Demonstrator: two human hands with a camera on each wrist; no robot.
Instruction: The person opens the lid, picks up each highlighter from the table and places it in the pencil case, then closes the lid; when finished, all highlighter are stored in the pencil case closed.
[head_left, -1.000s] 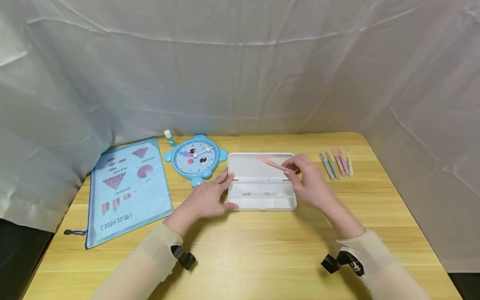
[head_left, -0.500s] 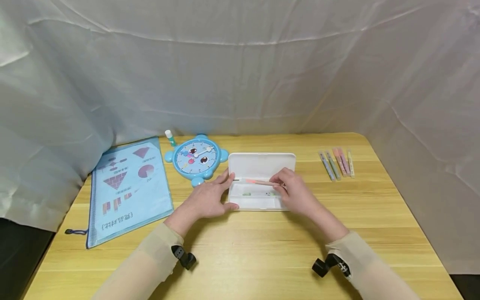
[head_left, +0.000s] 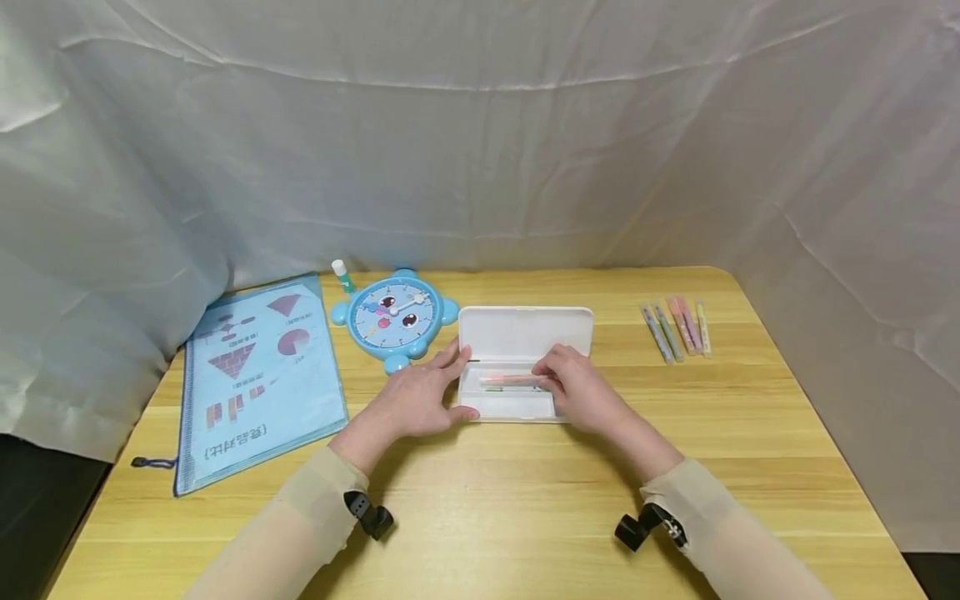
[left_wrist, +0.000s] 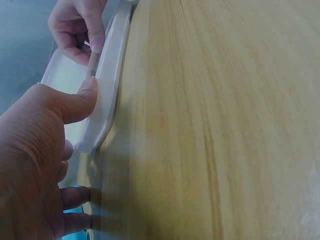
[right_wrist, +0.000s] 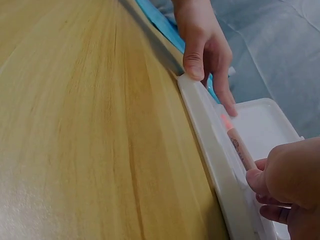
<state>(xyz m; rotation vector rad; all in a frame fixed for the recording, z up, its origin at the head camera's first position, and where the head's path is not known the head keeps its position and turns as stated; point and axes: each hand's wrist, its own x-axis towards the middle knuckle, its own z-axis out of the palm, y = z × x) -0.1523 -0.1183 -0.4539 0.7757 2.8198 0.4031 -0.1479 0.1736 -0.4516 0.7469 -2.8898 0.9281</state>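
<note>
A white pencil case (head_left: 517,406) lies with its lid (head_left: 525,329) raised at the back. My right hand (head_left: 581,390) pinches a marker pen (right_wrist: 240,147) between thumb and fingers, low inside the case's long compartment. The marker has a pink end and a tan printed barrel; its right end is hidden by the fingers. A slim pen with green parts (head_left: 493,389) lies in the same compartment, partly covered. At the case's left end, my left hand (head_left: 416,396) rests spread, thumb on the front corner and index finger by the hinge.
Several pastel markers (head_left: 677,330) lie side by side to the right. Left of the case are a blue toy clock (head_left: 397,312), a glue stick (head_left: 343,277) and a blue zip folder (head_left: 262,383). A grey curtain (head_left: 480,167) hangs behind the wooden table (head_left: 480,508).
My right hand has moved left and down with the marker pen, from in front of the raised lid into the compartment. The left hand has stayed at the case's left end.
</note>
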